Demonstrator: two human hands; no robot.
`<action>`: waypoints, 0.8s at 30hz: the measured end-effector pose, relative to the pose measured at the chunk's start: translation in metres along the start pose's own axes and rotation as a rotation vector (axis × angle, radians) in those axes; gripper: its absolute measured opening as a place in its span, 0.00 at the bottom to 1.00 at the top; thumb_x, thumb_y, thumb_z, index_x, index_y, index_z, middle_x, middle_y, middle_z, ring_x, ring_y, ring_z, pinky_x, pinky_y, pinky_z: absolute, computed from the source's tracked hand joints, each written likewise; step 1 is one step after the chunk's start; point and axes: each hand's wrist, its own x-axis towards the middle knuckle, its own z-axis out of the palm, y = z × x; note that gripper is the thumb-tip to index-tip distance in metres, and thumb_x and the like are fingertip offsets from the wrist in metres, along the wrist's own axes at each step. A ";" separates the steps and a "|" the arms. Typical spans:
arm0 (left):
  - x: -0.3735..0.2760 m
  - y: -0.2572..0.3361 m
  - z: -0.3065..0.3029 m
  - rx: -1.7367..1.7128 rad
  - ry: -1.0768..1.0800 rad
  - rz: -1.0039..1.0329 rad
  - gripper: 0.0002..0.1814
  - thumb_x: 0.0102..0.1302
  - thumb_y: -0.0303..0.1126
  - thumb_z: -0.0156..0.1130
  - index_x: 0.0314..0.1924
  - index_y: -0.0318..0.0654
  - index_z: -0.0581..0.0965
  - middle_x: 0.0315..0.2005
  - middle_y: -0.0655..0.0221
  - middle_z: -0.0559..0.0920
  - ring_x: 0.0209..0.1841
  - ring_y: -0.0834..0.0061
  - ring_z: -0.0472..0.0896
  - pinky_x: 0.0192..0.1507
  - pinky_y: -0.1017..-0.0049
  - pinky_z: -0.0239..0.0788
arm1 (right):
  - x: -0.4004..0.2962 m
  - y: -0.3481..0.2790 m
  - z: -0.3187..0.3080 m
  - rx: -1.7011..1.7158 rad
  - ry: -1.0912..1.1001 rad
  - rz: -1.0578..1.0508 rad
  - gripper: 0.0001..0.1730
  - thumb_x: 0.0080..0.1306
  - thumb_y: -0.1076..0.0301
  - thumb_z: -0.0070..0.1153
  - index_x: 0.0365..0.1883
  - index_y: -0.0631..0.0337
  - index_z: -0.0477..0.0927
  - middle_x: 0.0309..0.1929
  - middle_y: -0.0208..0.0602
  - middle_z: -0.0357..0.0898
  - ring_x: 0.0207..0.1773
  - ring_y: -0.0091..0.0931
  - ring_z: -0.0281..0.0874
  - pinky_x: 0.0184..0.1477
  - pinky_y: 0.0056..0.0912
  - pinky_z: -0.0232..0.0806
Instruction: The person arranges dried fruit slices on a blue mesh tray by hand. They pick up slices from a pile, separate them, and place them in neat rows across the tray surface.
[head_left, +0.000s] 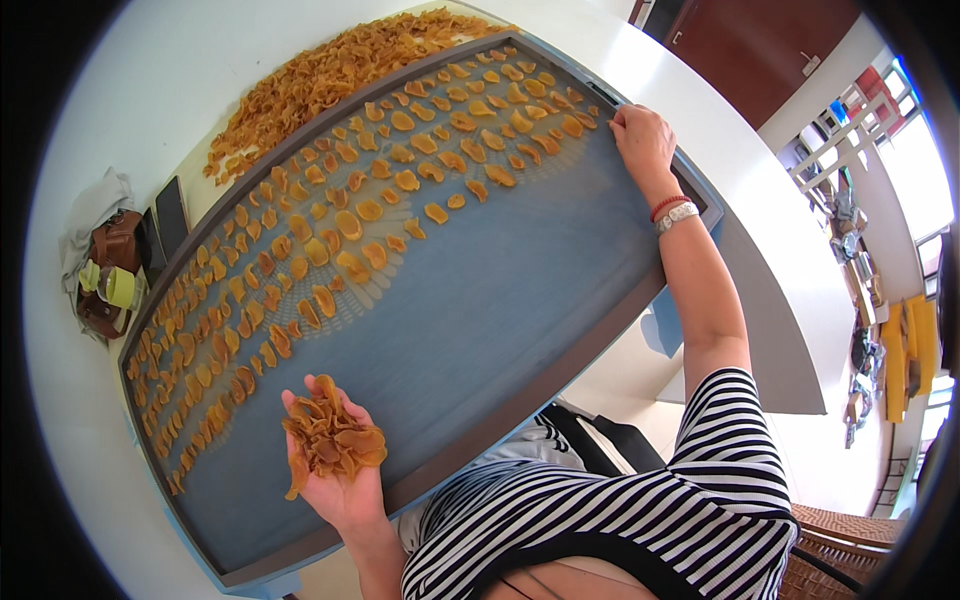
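My left hand (341, 491) is palm up above the near left part of the tray, cupping a heap of dried orange-brown slices (334, 439). At the tray's right end, my right hand (645, 142) has its fingers curled down by the frame; whether a slice is between the fingertips is hidden. The wide tray (480, 300) has a blue-grey sheet bed with a pale pattern and a dark frame. Rows of single slices (349, 225) lie spaced out over its far and left parts. On its near side, the blue-grey surface shows.
A large pile of slices (322, 75) lies on the white table (750, 225) beyond the tray. At the left are a brown bag (116, 240), a yellow-green bottle (120, 286) and a dark phone (172, 217). A wicker chair (840, 547) stands lower right.
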 end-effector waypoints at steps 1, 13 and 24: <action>0.000 0.000 0.000 0.001 -0.005 -0.001 0.21 0.80 0.39 0.46 0.69 0.53 0.72 0.67 0.65 0.73 0.68 0.63 0.70 0.68 0.60 0.61 | 0.000 0.001 0.001 0.004 0.002 -0.002 0.05 0.65 0.63 0.63 0.34 0.54 0.85 0.37 0.38 0.84 0.45 0.40 0.83 0.48 0.44 0.73; 0.000 0.001 0.000 -0.020 -0.036 -0.012 0.21 0.80 0.39 0.45 0.69 0.53 0.72 0.67 0.65 0.73 0.68 0.63 0.70 0.68 0.59 0.61 | -0.004 0.000 0.001 0.006 0.009 -0.034 0.05 0.65 0.65 0.64 0.34 0.53 0.88 0.39 0.36 0.84 0.46 0.38 0.83 0.48 0.42 0.73; 0.000 0.000 0.000 -0.030 -0.043 -0.008 0.21 0.80 0.39 0.46 0.69 0.52 0.72 0.67 0.64 0.73 0.68 0.63 0.70 0.68 0.59 0.61 | -0.004 -0.001 0.000 0.007 0.008 -0.020 0.05 0.64 0.64 0.64 0.34 0.54 0.87 0.38 0.36 0.85 0.44 0.39 0.83 0.47 0.43 0.73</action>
